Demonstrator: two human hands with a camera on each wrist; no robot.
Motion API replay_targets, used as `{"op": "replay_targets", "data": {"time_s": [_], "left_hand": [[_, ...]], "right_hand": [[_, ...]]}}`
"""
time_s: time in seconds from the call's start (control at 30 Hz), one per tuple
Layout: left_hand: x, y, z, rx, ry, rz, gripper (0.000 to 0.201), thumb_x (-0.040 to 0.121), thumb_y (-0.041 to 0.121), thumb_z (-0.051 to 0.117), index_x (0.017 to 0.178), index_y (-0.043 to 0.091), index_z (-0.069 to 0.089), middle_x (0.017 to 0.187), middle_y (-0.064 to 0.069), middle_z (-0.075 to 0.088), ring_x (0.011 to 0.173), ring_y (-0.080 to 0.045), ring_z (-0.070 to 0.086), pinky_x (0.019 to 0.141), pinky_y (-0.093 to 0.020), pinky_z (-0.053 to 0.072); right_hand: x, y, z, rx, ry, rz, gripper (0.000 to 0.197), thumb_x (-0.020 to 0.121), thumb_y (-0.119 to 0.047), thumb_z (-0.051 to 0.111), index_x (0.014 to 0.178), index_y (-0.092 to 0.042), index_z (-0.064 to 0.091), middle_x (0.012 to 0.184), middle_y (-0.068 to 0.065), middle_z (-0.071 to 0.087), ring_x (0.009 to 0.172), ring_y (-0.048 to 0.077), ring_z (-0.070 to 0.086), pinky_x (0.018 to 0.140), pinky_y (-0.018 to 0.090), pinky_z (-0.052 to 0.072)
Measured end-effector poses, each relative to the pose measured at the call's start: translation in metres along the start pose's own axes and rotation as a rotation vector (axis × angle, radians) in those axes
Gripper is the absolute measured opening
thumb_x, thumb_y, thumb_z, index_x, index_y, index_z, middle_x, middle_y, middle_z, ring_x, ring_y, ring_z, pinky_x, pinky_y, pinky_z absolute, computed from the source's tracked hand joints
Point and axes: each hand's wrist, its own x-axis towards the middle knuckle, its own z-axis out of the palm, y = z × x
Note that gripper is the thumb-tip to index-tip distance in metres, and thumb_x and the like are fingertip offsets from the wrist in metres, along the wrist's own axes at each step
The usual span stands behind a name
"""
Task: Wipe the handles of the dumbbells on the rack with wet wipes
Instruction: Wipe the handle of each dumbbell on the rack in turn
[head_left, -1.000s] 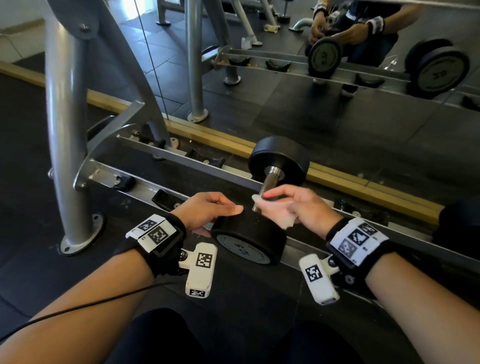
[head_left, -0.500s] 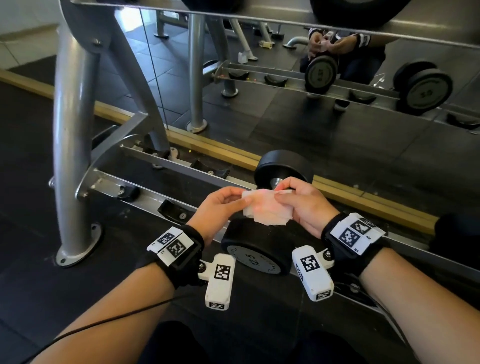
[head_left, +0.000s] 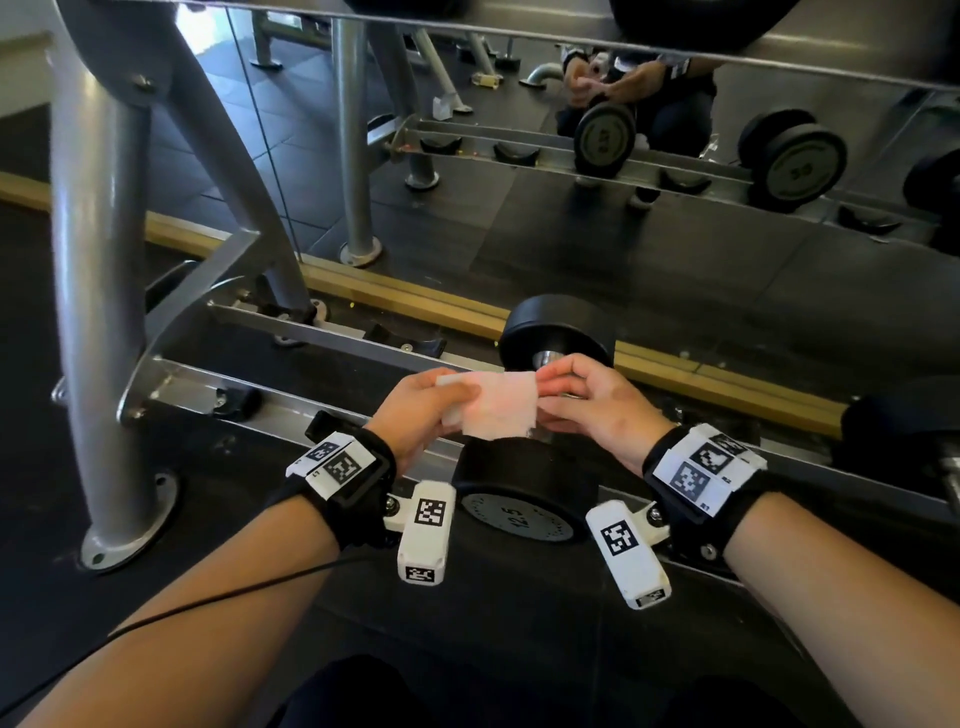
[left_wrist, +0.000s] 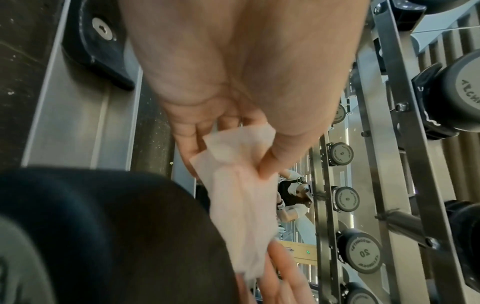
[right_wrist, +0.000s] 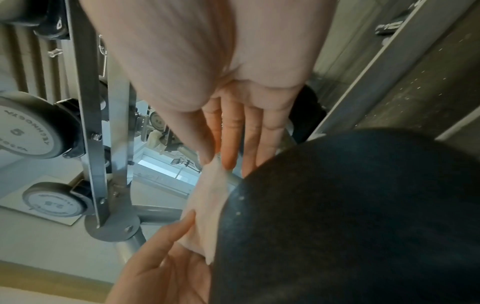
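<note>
A black 12.5 dumbbell (head_left: 524, 488) lies across the lowest rails of the rack (head_left: 187, 371), its far head (head_left: 556, 332) toward the mirror. A white wet wipe (head_left: 493, 410) is stretched flat between both hands just above the dumbbell's handle, which is mostly hidden under it. My left hand (head_left: 421, 402) pinches the wipe's left edge (left_wrist: 241, 144) between thumb and fingers. My right hand (head_left: 571, 395) pinches its right edge, fingers nearly straight (right_wrist: 228, 144). The near head (right_wrist: 350, 205) fills the wrist views.
A thick grey rack upright (head_left: 98, 291) stands at left with its bolted foot (head_left: 130, 535) on the black floor. Another dumbbell (head_left: 904, 431) lies at the far right of the rail. Empty black saddles (head_left: 236, 402) line the rails. A mirror behind reflects more dumbbells (head_left: 795, 156).
The right hand lifted the wipe off the handle; the left hand left the near head and took the wipe's left edge. Both hands have spread it out flat.
</note>
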Motion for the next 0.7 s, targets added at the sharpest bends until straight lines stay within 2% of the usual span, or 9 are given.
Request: {"op": "replay_targets", "data": {"time_s": [0.13, 0.2, 0.27, 0.3, 0.37, 0.43, 0.5, 0.6, 0.7], "left_hand": [[0.015, 0.002, -0.012, 0.041, 0.085, -0.026, 0.025, 0.101, 0.008, 0.046, 0.126, 0.008, 0.049, 0.115, -0.010, 0.060, 0.104, -0.025, 0.063, 0.086, -0.039, 0.058], [0.026, 0.001, -0.010, 0.178, 0.046, 0.008, 0.018, 0.101, 0.007, 0.045, 0.115, 0.015, 0.054, 0.112, -0.009, 0.059, 0.101, -0.022, 0.063, 0.085, -0.039, 0.059], [0.033, 0.001, -0.003, 0.222, -0.029, 0.018, 0.023, 0.101, 0.007, 0.043, 0.101, 0.023, 0.059, 0.103, -0.006, 0.064, 0.091, -0.015, 0.066, 0.077, -0.031, 0.060], [0.037, 0.001, 0.002, 0.205, -0.057, -0.008, 0.025, 0.102, 0.007, 0.042, 0.105, 0.021, 0.062, 0.105, -0.008, 0.066, 0.091, -0.016, 0.067, 0.077, -0.032, 0.060], [0.049, -0.001, 0.010, 0.184, -0.089, -0.068, 0.031, 0.103, 0.008, 0.039, 0.126, 0.014, 0.060, 0.118, -0.014, 0.065, 0.104, -0.025, 0.067, 0.087, -0.039, 0.058], [0.060, -0.001, 0.015, 0.163, -0.116, -0.129, 0.035, 0.105, 0.011, 0.038, 0.136, 0.013, 0.054, 0.127, -0.015, 0.062, 0.111, -0.028, 0.065, 0.089, -0.042, 0.057], [0.069, 0.001, 0.019, 0.091, -0.135, -0.202, 0.036, 0.106, 0.009, 0.038, 0.139, 0.013, 0.052, 0.131, -0.017, 0.059, 0.111, -0.029, 0.064, 0.083, -0.042, 0.059], [0.077, 0.005, 0.020, 0.032, -0.157, -0.282, 0.036, 0.105, 0.005, 0.039, 0.138, 0.007, 0.050, 0.132, -0.020, 0.059, 0.112, -0.032, 0.064, 0.081, -0.044, 0.057], [0.083, 0.014, 0.018, 0.047, -0.166, -0.314, 0.032, 0.104, 0.004, 0.040, 0.133, 0.002, 0.054, 0.115, -0.019, 0.068, 0.095, -0.028, 0.070, 0.072, -0.040, 0.061]], "right_hand": [[-0.025, 0.011, -0.009, 0.009, -0.084, 0.042, 0.021, 0.091, -0.018, 0.067, 0.111, -0.025, 0.068, 0.113, -0.003, 0.073, 0.107, 0.017, 0.069, 0.092, 0.038, 0.054], [-0.037, 0.013, -0.010, -0.012, -0.111, 0.048, 0.019, 0.091, -0.025, 0.066, 0.108, -0.030, 0.071, 0.114, -0.005, 0.073, 0.109, 0.012, 0.067, 0.096, 0.037, 0.051], [-0.047, 0.014, -0.009, -0.006, -0.136, 0.043, 0.020, 0.089, -0.029, 0.066, 0.107, -0.030, 0.073, 0.114, -0.005, 0.073, 0.110, 0.011, 0.067, 0.098, 0.034, 0.050], [-0.050, 0.015, -0.009, 0.001, -0.142, 0.041, 0.022, 0.088, -0.029, 0.066, 0.108, -0.030, 0.074, 0.115, -0.005, 0.072, 0.111, 0.011, 0.066, 0.098, 0.031, 0.051], [-0.054, 0.018, -0.009, 0.026, -0.145, 0.037, 0.023, 0.087, -0.021, 0.068, 0.108, -0.028, 0.075, 0.118, -0.005, 0.072, 0.113, 0.011, 0.065, 0.097, 0.027, 0.052], [-0.055, 0.021, -0.008, 0.045, -0.134, 0.030, 0.027, 0.087, -0.007, 0.069, 0.108, -0.023, 0.075, 0.118, -0.007, 0.072, 0.113, 0.008, 0.065, 0.091, 0.019, 0.052], [-0.055, 0.025, -0.006, 0.070, -0.115, 0.011, 0.032, 0.086, 0.004, 0.067, 0.110, -0.016, 0.074, 0.116, -0.007, 0.072, 0.112, 0.007, 0.065, 0.087, 0.013, 0.050], [-0.057, 0.030, -0.002, 0.098, -0.087, -0.010, 0.035, 0.085, 0.008, 0.065, 0.112, -0.013, 0.072, 0.118, -0.007, 0.072, 0.115, 0.007, 0.064, 0.088, 0.012, 0.048], [-0.058, 0.032, -0.001, 0.091, -0.066, -0.016, 0.035, 0.086, 0.006, 0.064, 0.114, -0.014, 0.071, 0.121, -0.007, 0.070, 0.118, 0.007, 0.062, 0.092, 0.014, 0.049]]}}
